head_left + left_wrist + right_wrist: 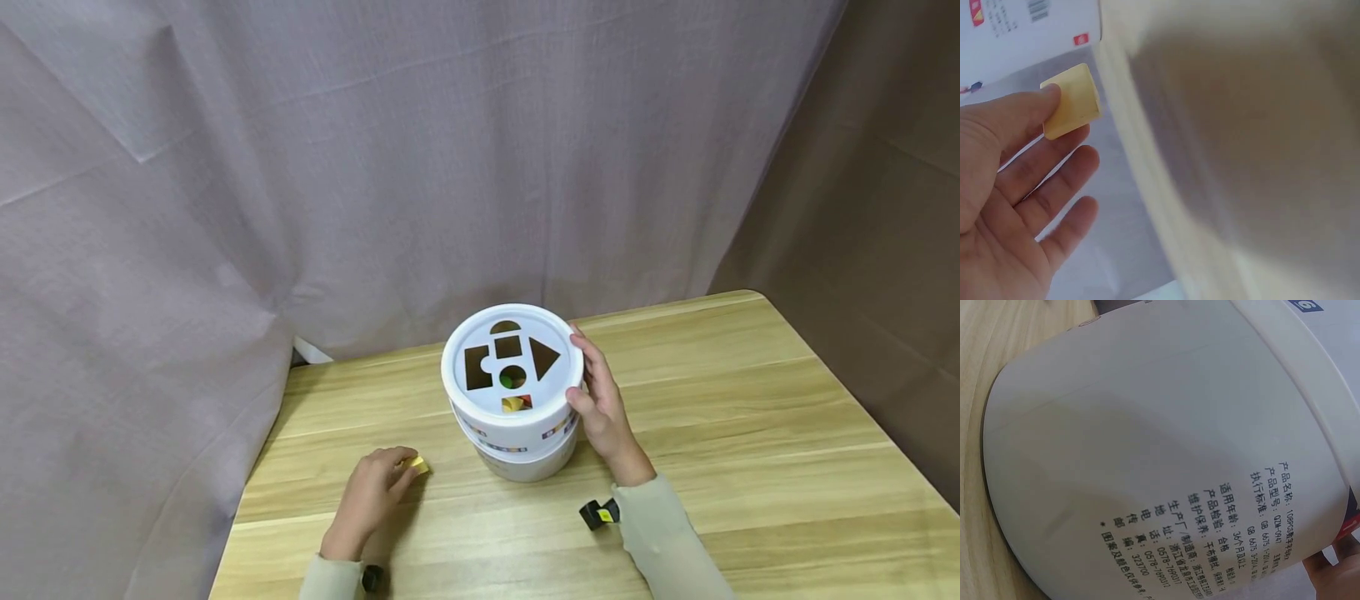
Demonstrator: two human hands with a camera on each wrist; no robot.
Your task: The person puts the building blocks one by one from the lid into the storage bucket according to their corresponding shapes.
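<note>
A white bucket (528, 468) stands on the table, its white lid (450, 367) cut with several shaped holes. Through the holes nearest the person, yellow, red and green pieces show inside. My right hand (603, 408) holds the bucket's upper right side, thumb on the lid's rim and fingers round the far edge. Left of the bucket, my left hand (373, 492) pinches a small yellow block (1074, 103) between thumb and fingers. That block is flat-faced with rounded corners; in the left wrist view the other fingers are half bent below it. Printed text covers the bucket's side (1147, 425) in the right wrist view.
The wood-grain table (750, 433) reaches to the right and toward the person. A grey curtain (420, 167) hangs behind its back edge. Black wrist devices (597, 515) are worn near both sleeves.
</note>
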